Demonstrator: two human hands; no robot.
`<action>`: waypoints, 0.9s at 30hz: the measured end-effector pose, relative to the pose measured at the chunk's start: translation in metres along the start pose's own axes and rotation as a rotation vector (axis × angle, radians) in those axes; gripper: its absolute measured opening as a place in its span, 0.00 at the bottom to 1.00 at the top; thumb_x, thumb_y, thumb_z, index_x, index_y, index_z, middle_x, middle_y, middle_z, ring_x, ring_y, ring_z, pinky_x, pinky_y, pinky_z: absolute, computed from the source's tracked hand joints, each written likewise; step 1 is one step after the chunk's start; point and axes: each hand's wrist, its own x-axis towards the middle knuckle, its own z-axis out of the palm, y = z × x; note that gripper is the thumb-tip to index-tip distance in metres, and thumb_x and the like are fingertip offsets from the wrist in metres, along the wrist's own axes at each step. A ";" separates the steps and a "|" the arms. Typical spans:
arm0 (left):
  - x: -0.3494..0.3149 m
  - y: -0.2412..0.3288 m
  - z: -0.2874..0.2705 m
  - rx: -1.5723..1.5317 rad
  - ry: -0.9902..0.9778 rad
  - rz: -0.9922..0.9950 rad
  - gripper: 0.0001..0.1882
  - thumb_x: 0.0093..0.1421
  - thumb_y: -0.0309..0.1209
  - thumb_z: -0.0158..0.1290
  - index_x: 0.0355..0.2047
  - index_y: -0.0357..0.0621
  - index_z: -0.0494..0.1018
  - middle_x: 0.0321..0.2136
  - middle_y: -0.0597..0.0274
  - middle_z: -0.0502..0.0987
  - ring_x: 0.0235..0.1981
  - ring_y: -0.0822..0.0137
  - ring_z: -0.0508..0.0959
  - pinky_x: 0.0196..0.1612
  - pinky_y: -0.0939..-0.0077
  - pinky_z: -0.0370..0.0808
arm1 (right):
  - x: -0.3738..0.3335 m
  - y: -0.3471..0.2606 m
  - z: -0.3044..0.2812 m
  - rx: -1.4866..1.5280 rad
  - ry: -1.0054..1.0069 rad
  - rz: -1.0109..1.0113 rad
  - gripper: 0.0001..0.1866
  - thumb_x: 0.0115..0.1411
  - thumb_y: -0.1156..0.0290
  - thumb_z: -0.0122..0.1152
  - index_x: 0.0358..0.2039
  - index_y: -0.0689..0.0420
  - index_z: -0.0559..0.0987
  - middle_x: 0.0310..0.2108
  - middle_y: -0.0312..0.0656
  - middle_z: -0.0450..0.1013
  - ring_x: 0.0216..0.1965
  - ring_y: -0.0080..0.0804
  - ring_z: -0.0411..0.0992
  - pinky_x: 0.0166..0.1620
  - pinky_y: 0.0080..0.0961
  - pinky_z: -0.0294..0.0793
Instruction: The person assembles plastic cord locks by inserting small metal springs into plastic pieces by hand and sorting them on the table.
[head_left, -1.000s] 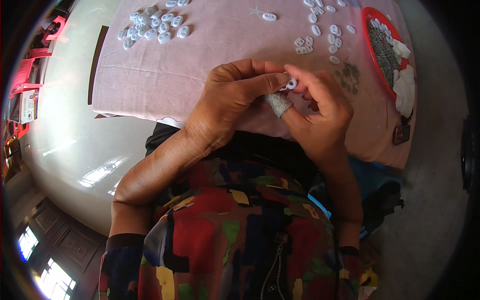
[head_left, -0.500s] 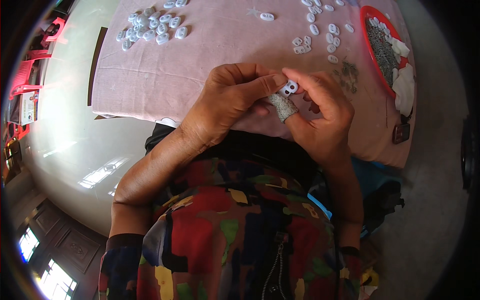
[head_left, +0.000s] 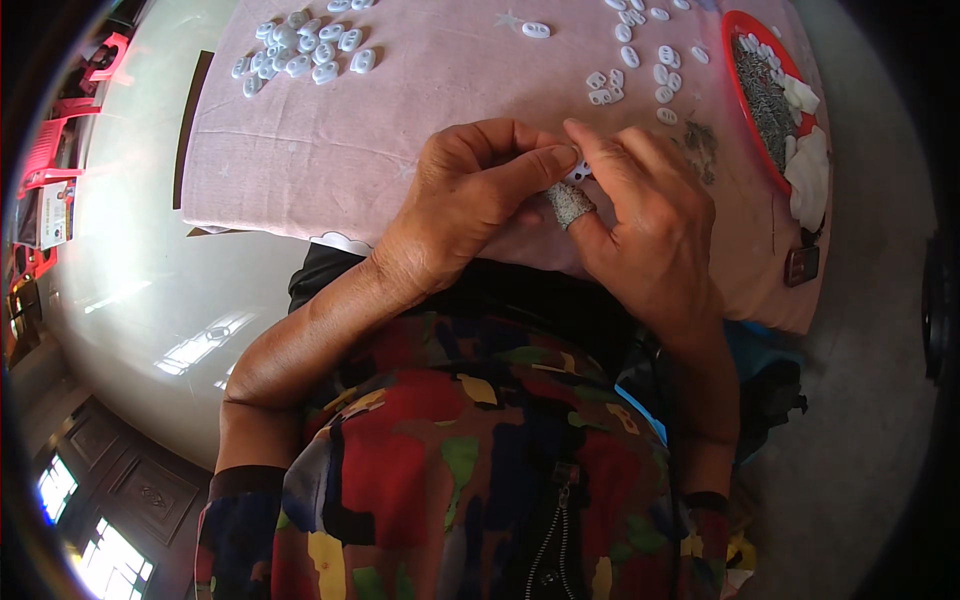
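In front of my waist, over the near part of the cloth, both hands meet around a white plastic cord lock (head_left: 579, 172) with dark round holes. My left hand (head_left: 455, 200) pinches it between thumb and forefinger. On the other side, the fingers of my right hand (head_left: 655, 205) close on it, and its thumb wears a speckled grey wrap (head_left: 570, 204). The fingers cover most of the piece. Beyond my hands lie a small group of white holed pieces (head_left: 606, 88) and a scatter of small metal bits (head_left: 699, 150).
A pink cloth (head_left: 300, 150) covers the table. A heap of white oval pieces (head_left: 300, 48) sits at the far left. On the right stands a red tray (head_left: 738, 100) of small metal parts (head_left: 766, 115), with white fabric (head_left: 808, 180) over its edge and a small dark device (head_left: 802, 266) nearby.
My right hand has turned slightly, its fingers bending over the cord lock, so less of it shows. My left hand has barely moved.
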 end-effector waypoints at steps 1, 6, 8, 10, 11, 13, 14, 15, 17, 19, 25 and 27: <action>0.000 0.000 0.000 -0.003 -0.005 0.011 0.08 0.64 0.33 0.58 0.37 0.42 0.78 0.30 0.69 0.79 0.27 0.81 0.74 0.33 0.87 0.73 | 0.001 0.000 -0.001 -0.007 -0.022 -0.009 0.21 0.46 0.78 0.66 0.45 0.59 0.81 0.29 0.43 0.71 0.32 0.42 0.73 0.36 0.35 0.73; 0.000 -0.002 -0.001 -0.007 -0.018 0.031 0.07 0.64 0.32 0.58 0.38 0.42 0.78 0.31 0.69 0.79 0.27 0.81 0.74 0.33 0.87 0.74 | 0.003 0.005 -0.002 -0.007 -0.095 -0.043 0.21 0.48 0.79 0.65 0.45 0.60 0.80 0.30 0.43 0.71 0.32 0.43 0.73 0.36 0.36 0.73; 0.000 -0.002 -0.001 -0.032 -0.020 0.025 0.07 0.64 0.31 0.58 0.38 0.42 0.78 0.32 0.69 0.79 0.28 0.80 0.75 0.34 0.87 0.74 | 0.002 0.006 -0.002 0.033 -0.093 -0.061 0.21 0.48 0.79 0.65 0.46 0.61 0.80 0.30 0.44 0.71 0.33 0.43 0.73 0.36 0.36 0.73; -0.002 -0.002 -0.002 -0.006 -0.023 0.017 0.07 0.64 0.31 0.58 0.38 0.42 0.78 0.32 0.68 0.79 0.28 0.80 0.75 0.34 0.87 0.74 | 0.002 0.007 -0.002 0.037 -0.096 -0.065 0.21 0.48 0.79 0.65 0.45 0.62 0.80 0.30 0.44 0.72 0.33 0.44 0.74 0.36 0.36 0.73; -0.002 -0.001 -0.002 0.020 -0.026 0.010 0.07 0.64 0.31 0.58 0.38 0.41 0.78 0.32 0.68 0.79 0.28 0.80 0.75 0.34 0.86 0.74 | 0.002 0.007 -0.003 0.041 -0.098 -0.069 0.20 0.48 0.79 0.65 0.45 0.62 0.80 0.31 0.45 0.72 0.33 0.44 0.74 0.36 0.36 0.73; -0.001 0.001 -0.002 -0.010 -0.029 -0.006 0.07 0.64 0.31 0.58 0.38 0.41 0.78 0.32 0.68 0.79 0.28 0.80 0.75 0.34 0.87 0.74 | 0.003 0.006 -0.004 0.033 -0.098 -0.062 0.21 0.48 0.79 0.65 0.46 0.62 0.79 0.31 0.45 0.72 0.34 0.45 0.74 0.36 0.36 0.74; -0.001 0.001 -0.002 -0.041 -0.030 -0.023 0.07 0.64 0.31 0.58 0.37 0.41 0.78 0.32 0.68 0.79 0.28 0.80 0.75 0.34 0.87 0.74 | 0.004 0.005 -0.005 0.026 -0.099 -0.057 0.21 0.48 0.80 0.65 0.46 0.62 0.79 0.31 0.45 0.72 0.34 0.45 0.74 0.36 0.36 0.74; -0.001 0.000 -0.002 -0.041 -0.030 -0.025 0.07 0.64 0.31 0.58 0.37 0.41 0.78 0.32 0.68 0.79 0.28 0.80 0.75 0.34 0.87 0.74 | 0.004 0.004 -0.006 0.026 -0.100 -0.056 0.21 0.48 0.80 0.65 0.46 0.62 0.79 0.31 0.45 0.72 0.34 0.45 0.74 0.36 0.36 0.74; -0.001 0.001 -0.003 -0.024 -0.042 -0.016 0.07 0.64 0.31 0.57 0.37 0.40 0.77 0.32 0.68 0.79 0.28 0.80 0.75 0.34 0.87 0.74 | 0.007 0.003 -0.007 0.012 -0.099 -0.050 0.20 0.48 0.79 0.64 0.44 0.61 0.79 0.31 0.45 0.71 0.33 0.45 0.73 0.36 0.38 0.73; -0.001 0.000 -0.003 -0.028 -0.043 -0.009 0.07 0.64 0.31 0.57 0.37 0.40 0.77 0.32 0.68 0.79 0.28 0.80 0.75 0.34 0.87 0.74 | 0.010 0.006 -0.010 -0.007 -0.152 -0.070 0.18 0.48 0.79 0.64 0.42 0.61 0.78 0.30 0.45 0.71 0.32 0.45 0.73 0.35 0.38 0.73; -0.001 -0.001 -0.006 0.006 -0.071 0.007 0.06 0.64 0.30 0.58 0.37 0.40 0.77 0.32 0.68 0.79 0.28 0.80 0.75 0.34 0.85 0.74 | 0.013 0.008 -0.009 -0.061 -0.229 -0.137 0.07 0.47 0.78 0.62 0.25 0.59 0.72 0.26 0.44 0.71 0.30 0.43 0.75 0.30 0.39 0.74; -0.001 -0.002 -0.006 0.005 -0.066 0.015 0.06 0.64 0.30 0.58 0.37 0.40 0.77 0.32 0.68 0.79 0.28 0.79 0.75 0.34 0.85 0.74 | 0.012 0.009 -0.008 -0.048 -0.255 -0.129 0.06 0.48 0.78 0.61 0.25 0.59 0.71 0.25 0.44 0.71 0.29 0.44 0.75 0.29 0.39 0.74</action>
